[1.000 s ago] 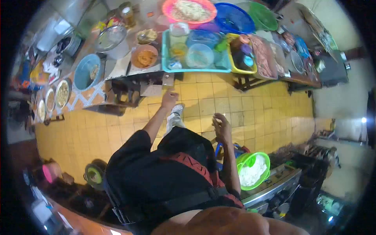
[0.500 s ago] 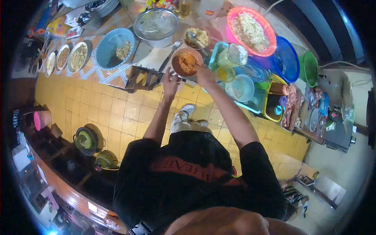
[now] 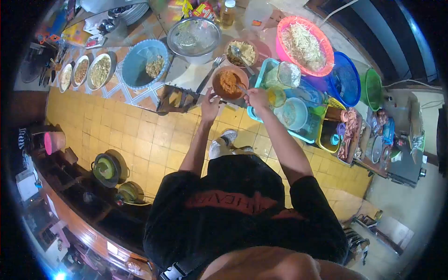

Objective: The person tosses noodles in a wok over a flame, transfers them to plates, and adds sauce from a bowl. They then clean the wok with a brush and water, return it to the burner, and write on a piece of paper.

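A brown bowl [image 3: 218,89] of orange-red paste [image 3: 229,82] sits at the near edge of the counter. My left hand [image 3: 210,106] touches its lower left rim, fingers partly spread. At its right side my right hand [image 3: 256,98] is closed round the handle of a spoon [image 3: 241,87], whose head dips into the paste. A fork [image 3: 217,61] lies left of the bowl. Just behind stands another bowl [image 3: 253,59] with pale and dark food and a spoon in it.
A turquoise tray [image 3: 255,113] with containers stands right of the bowl, a pink basin [image 3: 281,43] of pale shreds behind it. Leftward are a lidded pot [image 3: 194,37], a blue basin [image 3: 130,70] and several oval dishes. Yellow tiled floor [image 3: 140,135] lies below the counter edge.
The whole view has shifted, so the counter items appear slightly lower and further right. My right hand has moved a little away from the bowl's rim, and more of the spoon shows.
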{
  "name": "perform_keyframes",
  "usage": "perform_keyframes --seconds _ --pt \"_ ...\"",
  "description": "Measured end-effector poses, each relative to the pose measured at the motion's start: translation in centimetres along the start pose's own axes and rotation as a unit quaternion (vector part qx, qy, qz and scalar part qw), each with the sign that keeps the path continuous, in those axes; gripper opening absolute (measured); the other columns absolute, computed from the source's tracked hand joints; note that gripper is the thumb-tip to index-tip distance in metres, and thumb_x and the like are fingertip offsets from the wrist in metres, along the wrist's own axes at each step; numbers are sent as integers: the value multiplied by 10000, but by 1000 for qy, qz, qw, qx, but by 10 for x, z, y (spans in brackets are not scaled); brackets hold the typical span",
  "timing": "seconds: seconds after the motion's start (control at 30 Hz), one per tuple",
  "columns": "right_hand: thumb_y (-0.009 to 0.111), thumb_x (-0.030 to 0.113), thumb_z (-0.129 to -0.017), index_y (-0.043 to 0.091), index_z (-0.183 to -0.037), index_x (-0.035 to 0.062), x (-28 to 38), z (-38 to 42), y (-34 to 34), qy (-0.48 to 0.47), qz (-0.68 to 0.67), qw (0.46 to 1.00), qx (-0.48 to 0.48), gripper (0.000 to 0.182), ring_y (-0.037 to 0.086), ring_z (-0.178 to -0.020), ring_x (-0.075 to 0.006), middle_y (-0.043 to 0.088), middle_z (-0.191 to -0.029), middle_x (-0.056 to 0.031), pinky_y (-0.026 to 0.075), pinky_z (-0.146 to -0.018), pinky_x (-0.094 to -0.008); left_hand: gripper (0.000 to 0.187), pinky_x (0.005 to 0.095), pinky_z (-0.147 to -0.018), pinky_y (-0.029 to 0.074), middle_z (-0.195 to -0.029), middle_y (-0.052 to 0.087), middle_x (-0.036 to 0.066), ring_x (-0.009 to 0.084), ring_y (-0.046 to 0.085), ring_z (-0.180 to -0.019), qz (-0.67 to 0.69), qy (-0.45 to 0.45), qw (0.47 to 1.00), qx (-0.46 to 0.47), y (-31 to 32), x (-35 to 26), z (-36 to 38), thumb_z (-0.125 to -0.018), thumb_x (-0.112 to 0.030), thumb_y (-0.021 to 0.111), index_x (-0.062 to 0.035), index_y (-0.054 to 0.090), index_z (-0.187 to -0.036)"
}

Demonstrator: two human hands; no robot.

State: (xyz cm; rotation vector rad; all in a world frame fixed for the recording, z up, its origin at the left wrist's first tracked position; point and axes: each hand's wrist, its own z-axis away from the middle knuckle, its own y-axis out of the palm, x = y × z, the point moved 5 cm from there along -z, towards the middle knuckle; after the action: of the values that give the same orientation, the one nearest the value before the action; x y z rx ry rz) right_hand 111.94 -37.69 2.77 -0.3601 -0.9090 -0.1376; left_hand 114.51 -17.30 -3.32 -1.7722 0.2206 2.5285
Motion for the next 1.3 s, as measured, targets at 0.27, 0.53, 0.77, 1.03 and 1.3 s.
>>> perform_keyframes --seconds 0.27,0.53,0.77,1.03,1.3 --pt "474 89 -916 622 -1037 -1 -6 13 -14 -97 78 989 -74 211 604 -521 -143 640 -705 -95 468 -450 -270 559 278 -669 500 -1188 558 129 190 642 -833 19 -9 999 25 -3 1 8 -912 -127 525 -35 300 -1415" --pt "488 61 -901 627 -995 -9 -5 13 -10 -68 74 991 -92 181 616 -539 -146 636 -699 -85 476 -446 -275 572 300 -702 506 -1207 548 142 213 645 -872 15 -36 998 46 -4 4 19 -911 -146 531 -44 293 -1421" --pt "484 129 -934 635 -1014 -7 -20 3 -11 -30 -45 996 -75 217 602 -491 -134 645 -673 -104 494 -462 -282 586 306 -705 507 -1230 544 140 218 645 -870 19 -52 997 50 -10 12 24 -909 -157 540 -74 289 -1432" --pt "522 98 -889 649 -1015 7 1 37 -27 -138 79 981 -108 201 633 -549 -183 645 -677 -87 542 -559 -322 451 294 -673 503 -1151 599 108 178 645 -842 -72 -106 983 129 -12 57 44 -906 -182 550 -60 419 -1320" --pt "492 92 -931 635 -959 -18 3 114 -78 -169 -64 980 -86 182 562 -506 -112 639 -685 -65 450 -477 -268 398 280 -656 487 -1012 641 85 166 625 -810 -202 -99 913 341 39 151 89 -883 -171 586 -49 491 -1250"
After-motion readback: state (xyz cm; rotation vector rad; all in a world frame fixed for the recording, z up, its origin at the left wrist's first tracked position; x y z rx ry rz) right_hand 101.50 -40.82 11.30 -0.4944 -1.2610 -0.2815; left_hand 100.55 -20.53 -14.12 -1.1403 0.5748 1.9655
